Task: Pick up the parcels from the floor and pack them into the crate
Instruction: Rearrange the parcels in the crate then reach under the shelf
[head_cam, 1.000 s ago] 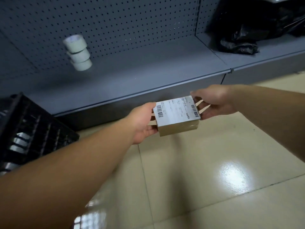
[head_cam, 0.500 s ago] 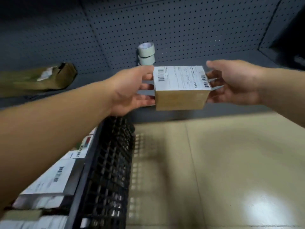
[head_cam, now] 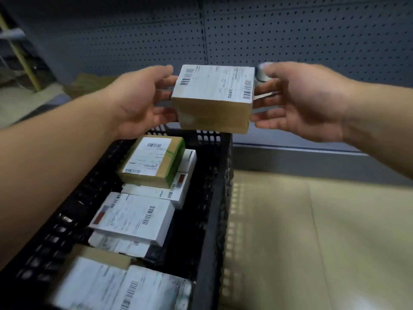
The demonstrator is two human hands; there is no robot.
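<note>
I hold a brown cardboard parcel [head_cam: 214, 98] with a white barcode label on top between both hands, in the air above the far end of the crate. My left hand [head_cam: 140, 101] presses its left side and my right hand [head_cam: 299, 101] presses its right side. Below stands the black lattice crate [head_cam: 212, 198], which holds several labelled parcels. A brown one with green tape [head_cam: 152, 162] lies at the far end, a white box [head_cam: 134, 218] sits in the middle, and more white-labelled parcels [head_cam: 120, 287] lie at the near end.
A grey pegboard shelf unit [head_cam: 290, 36] runs behind the crate, its base ledge [head_cam: 312, 157] just beyond the crate's right wall. Beige tiled floor [head_cam: 312, 242] lies to the right. Brown packaging [head_cam: 89, 83] rests on the shelf at the left.
My view and both hands have swung left with the parcel, from above the bare floor to above the crate. The crate's contents have come into sight below.
</note>
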